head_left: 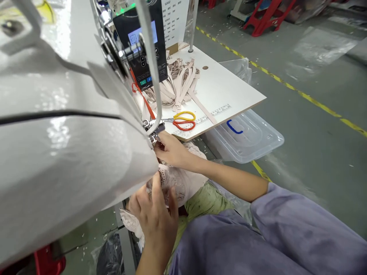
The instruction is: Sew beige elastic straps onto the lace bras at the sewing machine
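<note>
A pale pink lace garment (179,183) hangs below the arm of a white sewing machine (114,164) and spreads toward my lap. My right hand (173,151) is close under the needle and presser foot area (155,131), its fingers closed on the lace; the fingertips are partly hidden. Lower down, my left hand (156,214) reaches up with its fingers apart, the index finger touching the lace edge beside the machine arm. Scissors (183,120) with one yellow and one red handle lie on the table just beyond my right hand.
Pale pink straps (179,86) lie heaped on the white table (226,88), near a control panel (143,46) and a red ribbon (147,105). A clear lidded box (252,139) stands below the table edge. Red stools (266,17) and yellow floor tape (304,97) are farther off.
</note>
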Tool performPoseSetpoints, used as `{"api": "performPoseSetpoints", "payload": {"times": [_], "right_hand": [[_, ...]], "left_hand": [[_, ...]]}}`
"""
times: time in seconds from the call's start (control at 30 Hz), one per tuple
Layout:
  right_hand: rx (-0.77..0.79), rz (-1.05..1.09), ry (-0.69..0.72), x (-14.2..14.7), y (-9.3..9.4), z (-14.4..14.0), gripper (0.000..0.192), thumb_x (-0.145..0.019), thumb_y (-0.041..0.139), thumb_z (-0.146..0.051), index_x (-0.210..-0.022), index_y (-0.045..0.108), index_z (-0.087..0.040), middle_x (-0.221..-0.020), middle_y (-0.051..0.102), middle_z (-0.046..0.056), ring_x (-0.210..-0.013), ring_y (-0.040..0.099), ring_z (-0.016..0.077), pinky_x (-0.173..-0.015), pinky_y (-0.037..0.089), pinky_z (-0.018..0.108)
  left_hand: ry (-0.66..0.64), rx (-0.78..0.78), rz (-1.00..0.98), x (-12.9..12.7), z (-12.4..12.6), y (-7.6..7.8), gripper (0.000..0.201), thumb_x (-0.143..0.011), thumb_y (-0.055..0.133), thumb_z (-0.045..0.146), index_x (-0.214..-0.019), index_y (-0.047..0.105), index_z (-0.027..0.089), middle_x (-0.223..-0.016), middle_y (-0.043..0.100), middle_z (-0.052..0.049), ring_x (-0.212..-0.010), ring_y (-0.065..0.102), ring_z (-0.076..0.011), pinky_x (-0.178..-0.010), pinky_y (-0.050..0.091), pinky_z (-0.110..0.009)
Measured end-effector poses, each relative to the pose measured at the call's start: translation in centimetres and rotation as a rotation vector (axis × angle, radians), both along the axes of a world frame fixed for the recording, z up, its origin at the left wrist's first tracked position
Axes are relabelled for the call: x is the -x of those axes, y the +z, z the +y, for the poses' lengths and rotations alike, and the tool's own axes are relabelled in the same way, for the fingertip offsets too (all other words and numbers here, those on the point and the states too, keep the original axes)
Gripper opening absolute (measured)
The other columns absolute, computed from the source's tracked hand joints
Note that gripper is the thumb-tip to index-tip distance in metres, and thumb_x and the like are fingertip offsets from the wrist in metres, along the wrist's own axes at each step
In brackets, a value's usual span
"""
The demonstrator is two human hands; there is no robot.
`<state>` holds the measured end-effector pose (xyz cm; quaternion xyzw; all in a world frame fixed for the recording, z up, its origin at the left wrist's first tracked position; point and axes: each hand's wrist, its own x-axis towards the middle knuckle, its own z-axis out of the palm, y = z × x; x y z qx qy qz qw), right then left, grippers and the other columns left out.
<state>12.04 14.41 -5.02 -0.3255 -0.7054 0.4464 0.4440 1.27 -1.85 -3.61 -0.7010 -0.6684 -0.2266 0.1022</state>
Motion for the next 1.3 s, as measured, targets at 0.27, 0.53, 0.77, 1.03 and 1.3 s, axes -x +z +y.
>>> {"api": "performPoseSetpoints", "payload": {"times": [0.27, 0.53, 0.77, 1.03, 1.3], "right_hand": [[0.126, 0.094, -0.119, -2.1, -2.3, -2.9, 0.020, -0.093, 0.059, -0.039, -0.100, 0.058, -0.020, -0.094, 0.058, 0.002, -0.072, 0.052, 0.0115, -0.066, 0.044, 0.026], [0.088, 0.068, 0.010, -2.9, -2.7, -5.4, 0.028, -0.088, 0.066, -0.044, -0.098, 0.056, -0.020, -0.096, 0.059, 0.004, -0.083, 0.056, 0.0156, -0.077, 0.048, 0.031], [-0.005, 0.012, 0.015, -3.1, -2.8, -6.0, 0.036, -0.087, 0.067, -0.052, -0.098, 0.056, -0.020, -0.097, 0.059, 0.005, -0.085, 0.056, 0.0176, -0.079, 0.047, 0.033], [-0.027, -0.081, 0.058, -4.0, -3.9, -6.0, 0.052, -0.083, 0.062, -0.068, -0.105, 0.058, -0.020, -0.100, 0.063, 0.008, -0.092, 0.061, 0.0213, -0.081, 0.049, 0.034], [-0.026, -0.241, 0.117, -5.6, -6.2, -6.1, 0.063, -0.086, 0.053, -0.072, -0.120, 0.060, -0.018, -0.112, 0.069, 0.012, -0.101, 0.066, 0.0259, -0.087, 0.050, 0.037]], "left_hand": [[0.177, 0.279, -0.846, 2.8, 0.2, -0.5, 0.051, -0.098, 0.047, 0.048, -0.140, 0.044, 0.019, -0.134, 0.056, -0.016, -0.123, 0.057, -0.0274, -0.099, 0.048, -0.039], [0.196, 0.447, -1.105, 3.4, 0.4, -0.1, 0.044, -0.092, 0.056, 0.054, -0.117, 0.055, 0.018, -0.107, 0.067, -0.010, -0.101, 0.066, -0.0238, -0.076, 0.054, -0.029], [0.183, 0.502, -1.059, 3.5, -0.1, 0.3, 0.040, -0.091, 0.056, 0.056, -0.106, 0.059, 0.018, -0.088, 0.064, -0.004, -0.078, 0.062, -0.0175, -0.064, 0.050, -0.025], [0.193, 0.485, -1.026, 3.7, -0.4, 0.4, 0.040, -0.089, 0.058, 0.056, -0.106, 0.061, 0.020, -0.089, 0.064, -0.005, -0.076, 0.059, -0.0176, -0.067, 0.048, -0.027], [0.192, 0.459, -1.008, 3.6, -0.7, 0.6, 0.033, -0.091, 0.057, 0.052, -0.105, 0.059, 0.021, -0.092, 0.063, -0.004, -0.083, 0.059, -0.0183, -0.073, 0.047, -0.027]]}}
